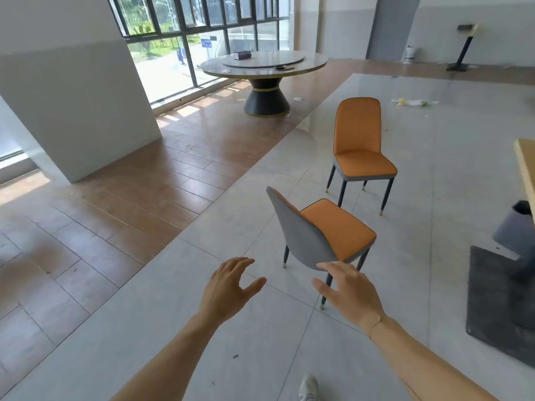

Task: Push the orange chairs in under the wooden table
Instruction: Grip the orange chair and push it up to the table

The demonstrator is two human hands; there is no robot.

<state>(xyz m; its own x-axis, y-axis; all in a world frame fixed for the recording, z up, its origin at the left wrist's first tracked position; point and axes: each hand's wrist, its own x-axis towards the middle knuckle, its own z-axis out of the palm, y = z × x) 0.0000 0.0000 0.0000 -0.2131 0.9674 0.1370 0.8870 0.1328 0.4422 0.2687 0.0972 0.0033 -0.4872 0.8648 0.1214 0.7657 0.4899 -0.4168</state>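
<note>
Both arms are extended forward at waist height, palms down. The left hand (228, 287) is open, fingers spread and slightly bent, thumb out to the side, holding nothing. The right hand (348, 289) is likewise open and empty, its fingertips overlapping the lower edge of the near orange chair (324, 233) in the view; contact cannot be confirmed. That chair stands on the grey tiled floor (231, 357) just ahead of the hands, grey back shell toward the person, orange seat facing away to the right. The far orange chair (359, 140) stands beyond it, apart, with its seat facing the camera. The wooden table (525, 166) shows only as a light edge at the right margin, well apart from both chairs; neither chair is under it. A dark mat (498, 302) lies below that edge. A strip of brown wood-look flooring (144, 198) runs along the left. A round table (263, 65) on a dark pedestal stands by the large windows (197, 21). A white shoe (308, 387) is visible at the bottom edge.
</note>
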